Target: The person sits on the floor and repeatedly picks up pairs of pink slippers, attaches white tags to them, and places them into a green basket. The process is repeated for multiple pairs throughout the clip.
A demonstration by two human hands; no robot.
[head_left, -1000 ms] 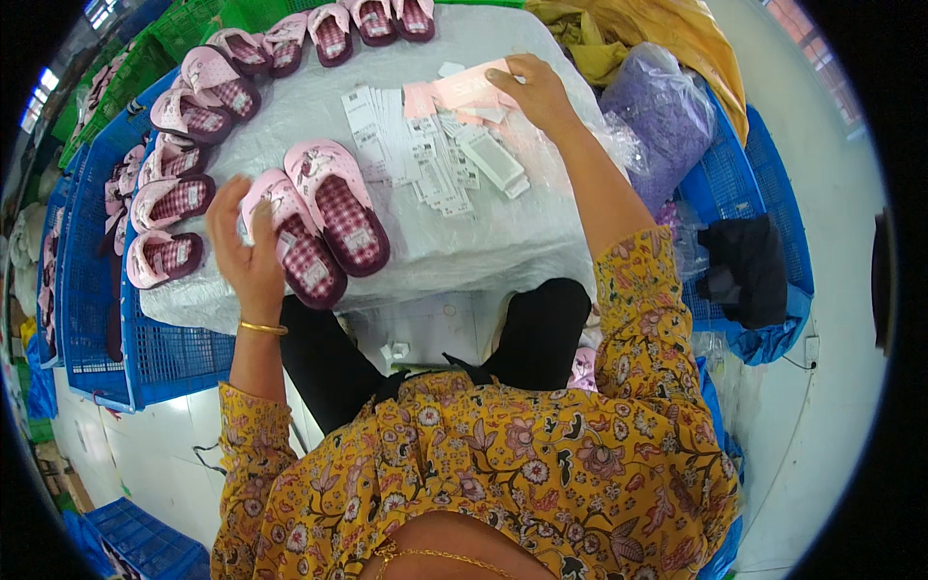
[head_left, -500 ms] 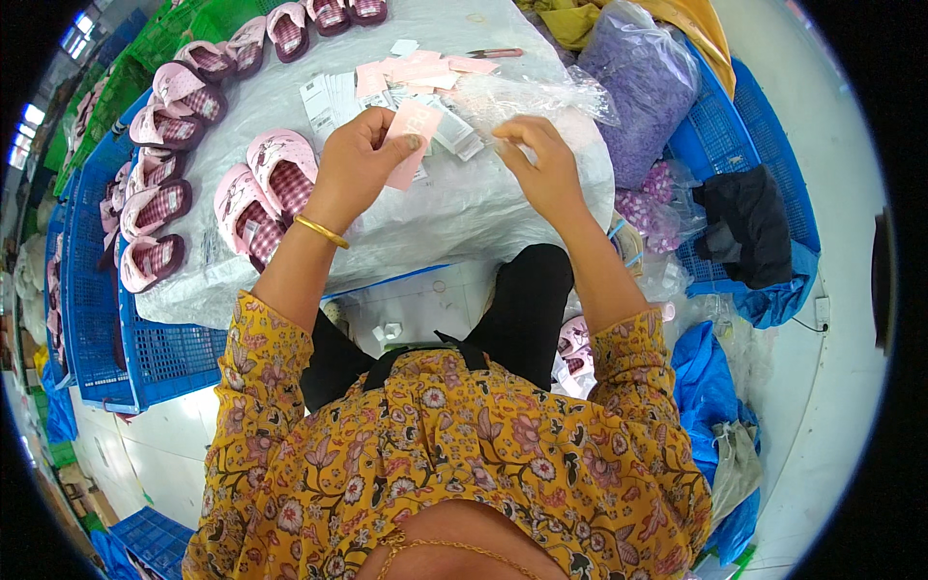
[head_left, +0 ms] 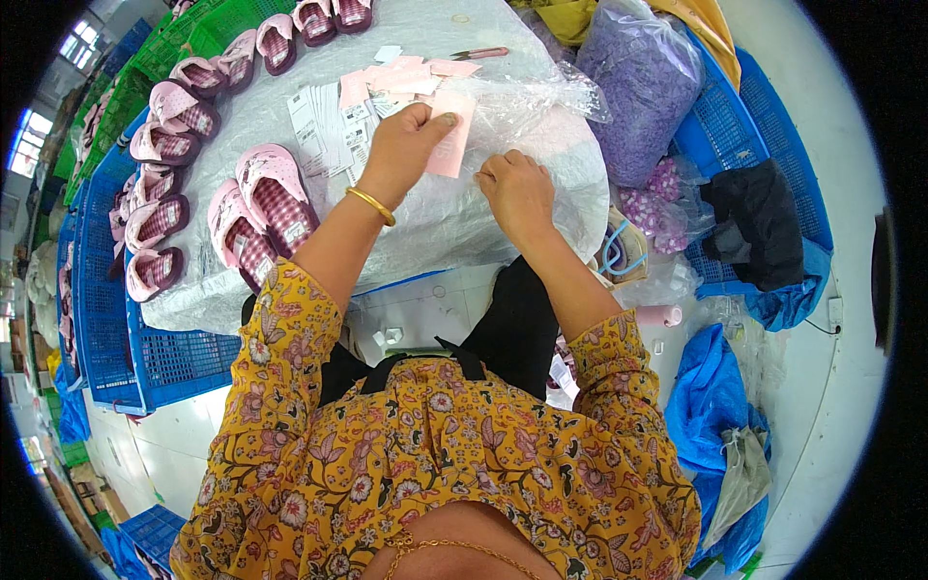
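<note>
One pink printed card (head_left: 452, 150) is pinched in the left hand (head_left: 399, 150); I view the right hand (head_left: 520, 193) nearby, its tips pressed together.

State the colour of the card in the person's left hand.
The card is pale pink, shown best in the head view.

Table (head_left: 435, 227) — plastic-covered; curved slipper row (head_left: 174, 109); slipper pair (head_left: 265, 174); pink cards (head_left: 401, 77); white labels (head_left: 309, 126); slim tool (head_left: 480, 53)

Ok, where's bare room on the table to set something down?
Bare table shows right of the right hand, and beyond the slipper pair, between slipper row and white labels. Crowded: around the labels and pink cards.
</note>
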